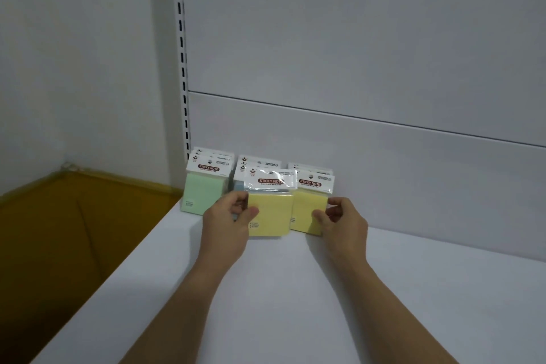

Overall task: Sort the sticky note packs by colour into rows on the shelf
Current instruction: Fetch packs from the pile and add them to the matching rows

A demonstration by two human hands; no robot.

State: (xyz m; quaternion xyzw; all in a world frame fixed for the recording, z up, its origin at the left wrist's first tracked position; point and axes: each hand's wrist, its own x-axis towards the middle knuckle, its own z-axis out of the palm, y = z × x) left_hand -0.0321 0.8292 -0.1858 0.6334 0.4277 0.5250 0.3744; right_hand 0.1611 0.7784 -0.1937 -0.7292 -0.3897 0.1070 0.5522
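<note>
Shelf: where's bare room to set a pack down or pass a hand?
Free: shelf right of the yellow row along the back panel; the wide front strip. Crowded: back left corner, where green row, blue row and yellow row stand close, left hand holding a yellow pack before the blue row, right hand pinching the yellow row.

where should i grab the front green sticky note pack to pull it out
Grip the green pack by the pad's two side edges, coming from the front: it stands upright with more packs close behind, and its white header card looks thin.
</note>
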